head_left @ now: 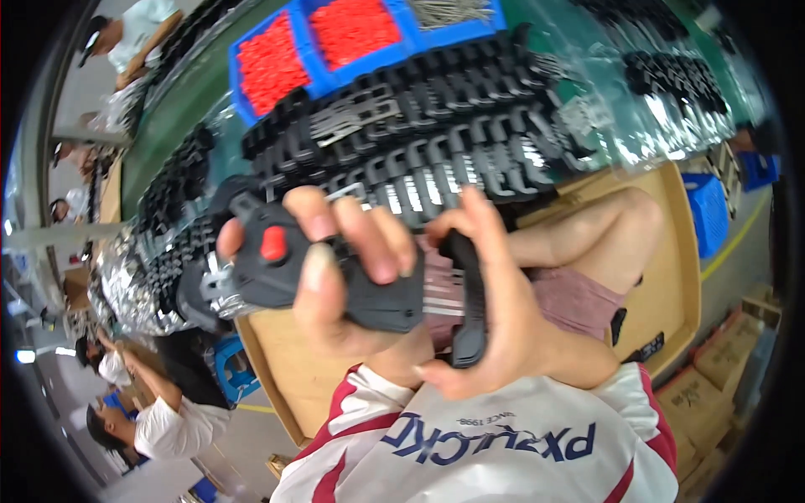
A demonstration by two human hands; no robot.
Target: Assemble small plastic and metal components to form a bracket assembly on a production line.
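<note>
My left hand is wrapped round a black plastic tool body with a red button on its face. Short pale metal strips run from the body's right end to a curved black end piece. My right hand grips that end piece, thumb below and fingers above. The body's left end looks dark and blurred, so its shape there is hard to make out. Just beyond my hands lie rows of black curved parts on the green bench.
Blue bins of small red parts and metal pins stand at the back. Thin metal plates rest among the black rows. Bagged black parts lie far right. A tan tray surrounds my lap. Other people work to the left.
</note>
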